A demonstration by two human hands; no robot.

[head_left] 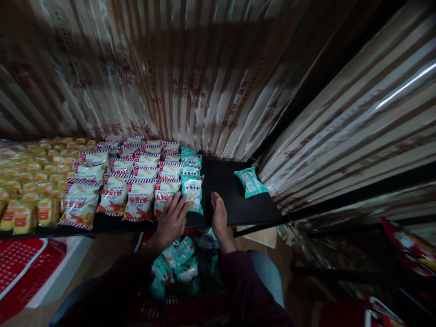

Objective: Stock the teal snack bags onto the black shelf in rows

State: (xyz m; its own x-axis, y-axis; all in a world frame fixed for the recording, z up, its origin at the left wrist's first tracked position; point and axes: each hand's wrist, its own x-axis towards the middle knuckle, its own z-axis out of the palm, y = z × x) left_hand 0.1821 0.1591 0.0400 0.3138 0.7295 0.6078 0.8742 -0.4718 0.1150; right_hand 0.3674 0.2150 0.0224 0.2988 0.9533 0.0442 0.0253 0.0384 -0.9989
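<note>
My left hand (173, 217) lies with its fingers stretched over the lower corner of a white snack bag (165, 190) and reaches the left edge of a teal snack bag (192, 193). That teal bag stands at the front of a short row of similar bags. To its right, my right hand (220, 218) is held upright over the shelf, fingers straight, palm facing the row, with a gap between. Farther right, one teal bag (251, 182) lies tilted on the black shelf (228, 175). Below, between my knees, several teal bags (184, 259) fill a red basket (153, 309).
Rows of white snack bags (112, 193) and small yellow packs (24, 217) cover the shelf's left side. Striped plastic sheeting (190, 77) hangs behind. A dark shelf post (293, 113) slants on the right. Another red basket (27, 268) sits lower left.
</note>
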